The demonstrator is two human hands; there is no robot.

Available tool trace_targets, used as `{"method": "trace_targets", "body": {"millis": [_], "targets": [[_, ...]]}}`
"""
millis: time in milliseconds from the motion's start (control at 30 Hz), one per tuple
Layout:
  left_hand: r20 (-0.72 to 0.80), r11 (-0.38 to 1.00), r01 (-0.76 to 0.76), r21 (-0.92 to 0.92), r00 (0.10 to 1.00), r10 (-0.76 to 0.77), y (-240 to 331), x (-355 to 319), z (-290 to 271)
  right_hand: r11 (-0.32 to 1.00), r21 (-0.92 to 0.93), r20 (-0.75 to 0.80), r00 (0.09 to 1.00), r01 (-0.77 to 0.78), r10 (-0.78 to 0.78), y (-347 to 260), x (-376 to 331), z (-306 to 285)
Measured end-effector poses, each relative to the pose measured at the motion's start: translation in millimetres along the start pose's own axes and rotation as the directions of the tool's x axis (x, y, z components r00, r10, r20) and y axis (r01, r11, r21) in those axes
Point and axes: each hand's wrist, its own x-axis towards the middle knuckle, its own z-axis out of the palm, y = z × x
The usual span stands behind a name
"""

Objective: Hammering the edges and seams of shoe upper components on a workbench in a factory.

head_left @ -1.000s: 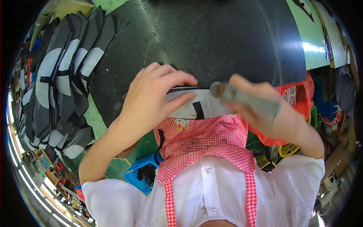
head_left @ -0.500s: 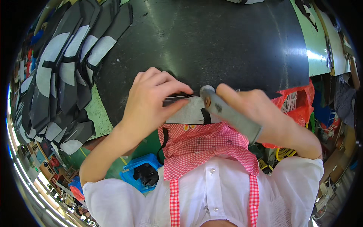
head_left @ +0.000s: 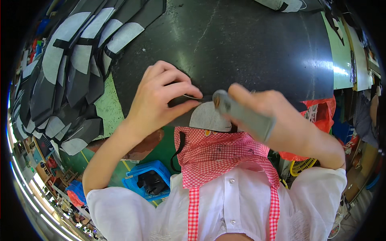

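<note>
My left hand (head_left: 161, 98) pinches the folded dark edge of a flat black sheet piece with a whitish backing patch (head_left: 207, 116) between thumb and forefinger. The piece lies at the near edge of the black work surface, just above my apron. In my right hand (head_left: 271, 108), somewhat blurred, is a hammer (head_left: 247, 116) with a thick grey metal head. One end of its head is over the edge of the piece, close to my left fingertips. The handle is hidden by my hand, and I cannot tell whether the head touches the piece.
Stacks of similar black and whitish pieces (head_left: 80, 60) overlap at the left. More pieces (head_left: 281, 5) lie at the far edge. A red plastic bag (head_left: 321, 116) hangs at the right. Below the table are a blue basket (head_left: 163, 168) holding something black and a yellow basket (head_left: 299, 166).
The piece's whitish patch and black strip have shifted to the right relative to the hammer. The left hand still pinches the edge; the hammer stays close to the fingertips. The whole view has shifted slightly.
</note>
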Motion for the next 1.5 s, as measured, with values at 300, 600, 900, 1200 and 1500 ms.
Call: {"method": "trace_targets", "body": {"millis": [300,600,900,1200,1500], "targets": [[0.027,0.994,-0.088,0.059,0.996,0.086,-13.2,-3.4,-17.0,0.995,-0.042,-0.075,0.993,0.091,-0.094,-11.4,22.6,3.8],[0.025,0.980,0.085,-0.179,0.996,-0.082,7.3,24.8,22.5,1.000,-0.013,-0.325,0.946,0.014,-0.018,7.5,-18.6,-28.9],[0.003,0.994,-0.004,-0.110,1.000,0.004,24.5,58.8,39.6,0.944,0.249,-0.113,0.962,-0.215,0.249,23.1,-54.1,-32.0],[0.058,0.992,-0.120,-0.036,0.991,0.121,8.5,57.4,25.0,0.996,0.058,-0.142,0.987,-0.069,0.076,31.2,-36.2,-26.7],[0.056,0.987,-0.160,0.006,0.986,0.159,3.9,50.8,18.3,0.986,0.146,-0.132,0.987,-0.075,0.094,26.2,-25.3,-16.1]]}}
